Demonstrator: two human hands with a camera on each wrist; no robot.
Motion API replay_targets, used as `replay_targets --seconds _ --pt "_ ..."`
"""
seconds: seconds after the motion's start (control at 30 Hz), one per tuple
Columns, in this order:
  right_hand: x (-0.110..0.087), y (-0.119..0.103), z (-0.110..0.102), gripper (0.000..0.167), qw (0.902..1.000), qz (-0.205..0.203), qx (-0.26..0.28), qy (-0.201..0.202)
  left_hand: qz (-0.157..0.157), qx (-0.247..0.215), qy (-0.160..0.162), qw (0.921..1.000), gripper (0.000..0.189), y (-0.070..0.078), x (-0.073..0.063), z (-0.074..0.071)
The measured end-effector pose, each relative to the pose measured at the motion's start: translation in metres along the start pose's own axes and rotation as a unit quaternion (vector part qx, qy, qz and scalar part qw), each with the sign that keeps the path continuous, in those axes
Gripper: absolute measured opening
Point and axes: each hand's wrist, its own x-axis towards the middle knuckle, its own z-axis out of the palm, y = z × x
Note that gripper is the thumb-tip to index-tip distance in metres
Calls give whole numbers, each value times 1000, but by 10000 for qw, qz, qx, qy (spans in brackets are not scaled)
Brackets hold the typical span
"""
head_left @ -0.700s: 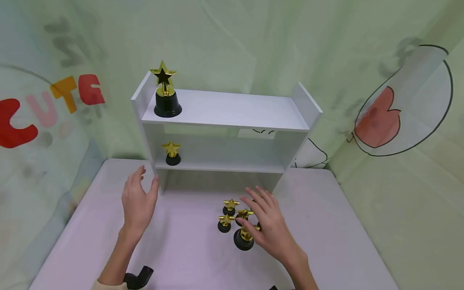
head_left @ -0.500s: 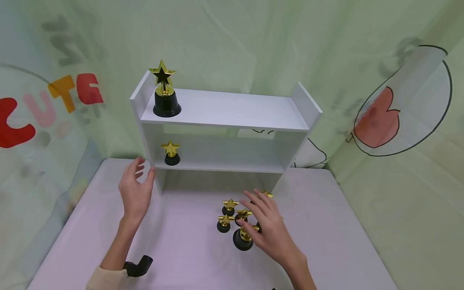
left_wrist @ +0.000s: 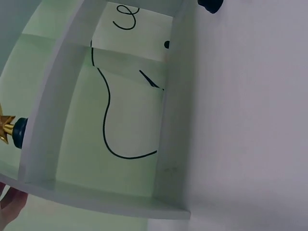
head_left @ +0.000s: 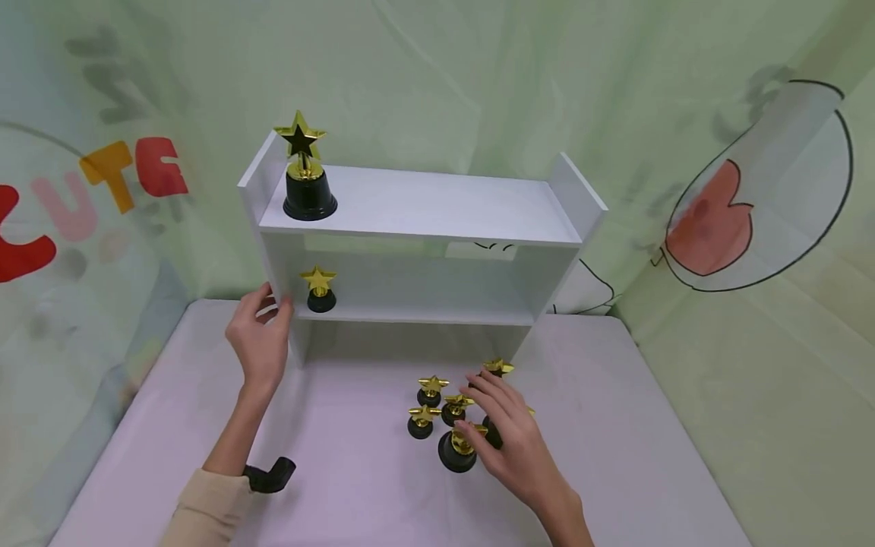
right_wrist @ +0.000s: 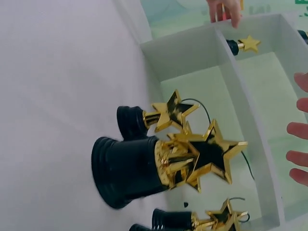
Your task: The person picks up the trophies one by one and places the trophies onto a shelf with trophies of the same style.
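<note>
My left hand (head_left: 260,342) touches the outer left side of the white shelf unit (head_left: 417,313), its thumb near the front edge. In the right wrist view, fingertips (right_wrist: 235,20) of that hand rest against the side panel. My right hand (head_left: 511,441) hovers with spread, loosely bent fingers over a cluster of gold-star trophies on black bases, partly hiding some. Nearest its thumb is a larger trophy (head_left: 456,453); smaller trophies such as one star trophy (head_left: 420,425) stand to its left. The right wrist view shows nothing between its fingers (right_wrist: 299,130).
A large star trophy (head_left: 309,194) stands at the left of the top board; a small trophy (head_left: 320,298) stands below it on the middle board. The white-covered table (head_left: 362,486) runs up to a printed curtain (head_left: 424,91).
My left hand has moved from beside the shelf unit up to its left side panel and now touches it. My right hand has shifted slightly down. The trophies stay put.
</note>
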Motion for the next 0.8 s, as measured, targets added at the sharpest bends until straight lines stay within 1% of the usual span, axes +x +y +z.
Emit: replay_targets --seconds 0.13,0.23,0.33,0.37,0.43,0.47,0.5,0.57,0.63,0.67,0.73,0.8 --pt "-5 4 -4 49 9997 202 15 109 -5 171 269 9995 24 3 3 1" --pt "-9 8 -7 52 9992 338 12 226 -7 222 278 9994 24 5 6 -1" --pt "-15 15 -11 49 9986 347 -14 404 2 247 208 9995 23 5 6 -1" --pt "-17 19 -11 53 9982 342 -46 483 11 276 189 9994 23 5 7 -1" --pt "-22 25 -12 66 9972 426 -142 593 21 303 176 9994 23 5 7 1" --pt "-25 29 -11 73 9965 500 -171 647 25 320 178 9993 23 5 7 1" --pt "-28 32 -10 78 9955 660 -198 655 20 332 186 9993 23 6 8 2" --pt "-35 39 -6 83 9913 1153 -171 609 7 361 201 9991 23 6 8 2" --pt "-42 45 -2 84 9819 1845 25 423 -19 364 164 9992 23 7 8 2" --pt "-46 47 0 83 9735 2261 203 285 -32 380 124 9992 23 7 7 1" --pt "-54 52 5 79 9503 3059 586 25 -67 409 38 9991 24 8 6 0" --pt "-61 57 10 76 9259 3654 949 -108 -112 395 -62 9991 25 8 4 -2"
